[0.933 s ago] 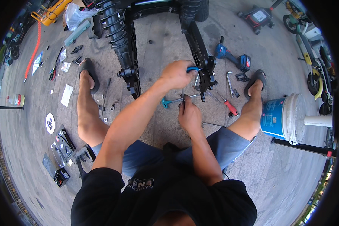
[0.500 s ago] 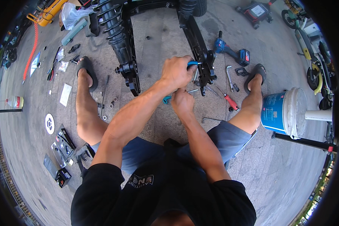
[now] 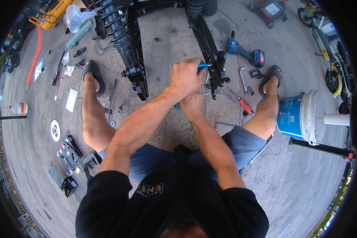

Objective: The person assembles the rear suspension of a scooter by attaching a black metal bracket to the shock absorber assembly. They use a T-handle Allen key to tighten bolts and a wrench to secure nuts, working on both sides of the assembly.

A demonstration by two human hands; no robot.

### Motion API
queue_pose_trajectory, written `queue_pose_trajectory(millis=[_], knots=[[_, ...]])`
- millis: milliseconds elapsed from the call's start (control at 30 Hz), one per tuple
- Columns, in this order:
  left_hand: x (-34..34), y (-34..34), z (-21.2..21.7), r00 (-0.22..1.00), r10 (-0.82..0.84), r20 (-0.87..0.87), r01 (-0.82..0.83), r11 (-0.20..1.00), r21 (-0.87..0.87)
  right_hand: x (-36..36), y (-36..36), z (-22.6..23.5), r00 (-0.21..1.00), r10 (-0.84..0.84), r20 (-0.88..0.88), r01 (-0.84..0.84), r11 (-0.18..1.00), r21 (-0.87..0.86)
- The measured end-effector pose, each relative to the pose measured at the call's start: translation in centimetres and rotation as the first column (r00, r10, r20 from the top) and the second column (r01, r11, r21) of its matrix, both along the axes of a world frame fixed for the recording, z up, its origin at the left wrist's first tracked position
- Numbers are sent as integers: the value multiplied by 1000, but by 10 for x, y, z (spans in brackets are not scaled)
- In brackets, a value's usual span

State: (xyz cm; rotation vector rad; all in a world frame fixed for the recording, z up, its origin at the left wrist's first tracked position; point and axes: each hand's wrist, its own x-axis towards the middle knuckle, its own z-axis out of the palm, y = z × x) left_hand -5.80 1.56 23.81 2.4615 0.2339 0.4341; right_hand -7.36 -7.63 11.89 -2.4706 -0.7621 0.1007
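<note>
My left hand [image 3: 185, 76] is closed around a blue-handled tool [image 3: 203, 65], whose thin metal end meets the black fork leg bracket [image 3: 217, 73] on the right. Just below it, touching or almost touching its heel, my right hand [image 3: 191, 104] is closed. Its fingers are mostly hidden, so what it grips cannot be made out. A bit of a teal handle [image 3: 177, 106] shows left of that hand, and a metal shaft [image 3: 206, 94] shows on its right; whether the hand holds them is unclear. The left fork leg [image 3: 139, 81] stands with a coil-spring shock absorber [image 3: 114, 25].
Right of the fork lie a blue cordless impact wrench [image 3: 245, 52], a wrench [image 3: 243, 79] and a red-handled screwdriver [image 3: 245, 106]. A blue-and-white bucket [image 3: 295, 116] stands beside my right leg. Nuts and sockets [image 3: 121, 107], a long bar [image 3: 112, 97] and a white disc [image 3: 55, 130] are leftward.
My right hand has shifted slightly up, closer beneath the left, and covers more of the teal handle. My left hand keeps its hold on the blue-handled tool. The view has shifted slightly.
</note>
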Motion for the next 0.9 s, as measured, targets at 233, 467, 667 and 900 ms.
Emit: queue_pose_trajectory(millis=[233,467,667,900], knots=[[5,29,2,974,-187,-128,149,954,-259,-15,-17,26,992,-13,-123,9,1000,-30],[14,33,-1,976,-169,-139,101,911,-400,-6,-23,46,996,-27,-90,25,999,-26],[17,33,1,971,-184,-152,117,921,-370,-4,-29,50,991,-33,-132,25,998,-60],[22,32,6,954,-208,-216,109,911,-397,-10,-31,58,994,-14,-109,18,999,36]])
